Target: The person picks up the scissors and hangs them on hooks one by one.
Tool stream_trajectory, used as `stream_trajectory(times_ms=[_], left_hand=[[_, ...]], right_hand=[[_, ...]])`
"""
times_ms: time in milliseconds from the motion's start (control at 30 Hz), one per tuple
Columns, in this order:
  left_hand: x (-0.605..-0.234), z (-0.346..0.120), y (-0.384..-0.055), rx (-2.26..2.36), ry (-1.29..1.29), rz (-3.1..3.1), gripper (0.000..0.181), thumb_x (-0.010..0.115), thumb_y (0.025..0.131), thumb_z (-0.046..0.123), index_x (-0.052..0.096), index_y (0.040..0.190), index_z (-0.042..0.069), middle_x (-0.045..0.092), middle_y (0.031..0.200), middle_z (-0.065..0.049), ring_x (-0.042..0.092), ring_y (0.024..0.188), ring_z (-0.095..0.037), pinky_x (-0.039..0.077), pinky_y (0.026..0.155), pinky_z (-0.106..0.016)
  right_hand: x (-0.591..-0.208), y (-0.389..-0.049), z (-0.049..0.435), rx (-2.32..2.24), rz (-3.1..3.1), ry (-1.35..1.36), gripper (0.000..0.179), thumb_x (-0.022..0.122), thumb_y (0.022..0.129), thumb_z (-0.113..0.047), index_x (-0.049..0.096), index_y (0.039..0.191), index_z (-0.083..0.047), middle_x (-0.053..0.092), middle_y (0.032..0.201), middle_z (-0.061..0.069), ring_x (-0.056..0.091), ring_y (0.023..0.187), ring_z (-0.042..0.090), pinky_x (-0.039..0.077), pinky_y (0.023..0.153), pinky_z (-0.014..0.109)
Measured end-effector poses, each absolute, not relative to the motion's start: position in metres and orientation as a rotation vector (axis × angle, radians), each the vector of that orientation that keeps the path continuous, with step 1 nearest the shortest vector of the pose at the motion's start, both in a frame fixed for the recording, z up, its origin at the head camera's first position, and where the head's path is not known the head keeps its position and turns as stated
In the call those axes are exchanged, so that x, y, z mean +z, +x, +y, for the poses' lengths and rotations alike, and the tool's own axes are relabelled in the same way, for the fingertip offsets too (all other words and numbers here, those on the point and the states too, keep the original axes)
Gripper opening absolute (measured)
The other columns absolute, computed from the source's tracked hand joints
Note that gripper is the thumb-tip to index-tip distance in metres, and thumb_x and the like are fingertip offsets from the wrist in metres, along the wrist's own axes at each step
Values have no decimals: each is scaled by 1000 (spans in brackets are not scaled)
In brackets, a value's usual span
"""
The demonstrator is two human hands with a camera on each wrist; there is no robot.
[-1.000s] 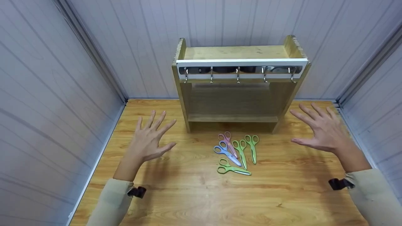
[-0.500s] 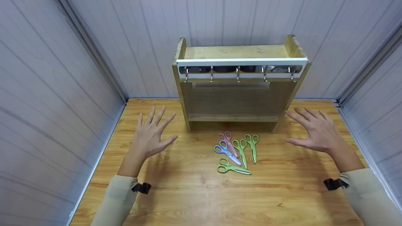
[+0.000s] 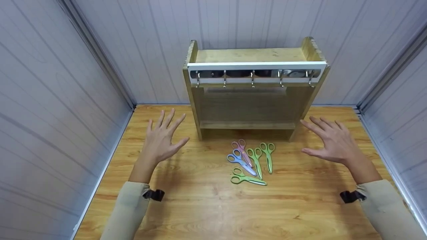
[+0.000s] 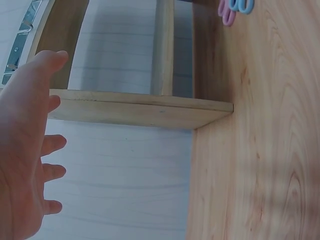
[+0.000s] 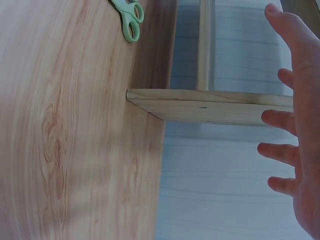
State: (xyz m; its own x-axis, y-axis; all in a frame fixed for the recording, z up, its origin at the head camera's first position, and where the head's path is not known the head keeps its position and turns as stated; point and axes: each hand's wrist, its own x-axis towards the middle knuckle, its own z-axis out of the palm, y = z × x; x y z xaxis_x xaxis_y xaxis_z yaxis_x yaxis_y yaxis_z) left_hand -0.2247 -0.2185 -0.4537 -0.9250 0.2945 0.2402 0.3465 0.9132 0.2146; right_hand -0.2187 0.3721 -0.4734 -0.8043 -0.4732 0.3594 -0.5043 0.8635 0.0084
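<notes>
My left hand hovers over the table left of the scissors, fingers spread and holding nothing. On the other side my right hand hangs in the same way, nearest to the rack's right side. Between them lie several small scissors: a pink pair at the back, a blue pair overlapping it, a green pair beside these, another green pair to the right, and a third green pair lying crosswise in front. Pink handles show in the left wrist view, green handles in the right.
Behind the scissors stands a wooden rack with a white front board carrying a row of several metal hooks. Pale panel walls enclose the wooden table at the back and both sides.
Both hands have drifted inward toward the scissors, the right one more clearly, and the left also slightly forward. Scissors and rack have stayed in place.
</notes>
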Motion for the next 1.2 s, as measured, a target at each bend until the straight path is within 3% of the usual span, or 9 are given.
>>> stream_trajectory(times_ms=[933, 1200], left_hand=[[-451, -209, -235, -652, -403, -2821, 80, 65, 108, 56, 36, 178, 29, 28, 189, -12, 21, 177, -47, 21, 135, -87], [-453, -201, -240, -736, -405, -2794, 82, 69, 107, 52, 36, 178, 28, 29, 188, -13, 24, 175, -49, 21, 134, -88]], right_hand=[[-502, -222, 350, 199, -2727, 738, 94, 84, 83, -64, 57, 165, -26, 66, 159, 23, 66, 138, 56, 54, 111, 75], [-507, -222, 346, 222, -2747, 738, 94, 84, 84, -65, 56, 166, -28, 66, 158, 22, 69, 132, 55, 55, 105, 74]])
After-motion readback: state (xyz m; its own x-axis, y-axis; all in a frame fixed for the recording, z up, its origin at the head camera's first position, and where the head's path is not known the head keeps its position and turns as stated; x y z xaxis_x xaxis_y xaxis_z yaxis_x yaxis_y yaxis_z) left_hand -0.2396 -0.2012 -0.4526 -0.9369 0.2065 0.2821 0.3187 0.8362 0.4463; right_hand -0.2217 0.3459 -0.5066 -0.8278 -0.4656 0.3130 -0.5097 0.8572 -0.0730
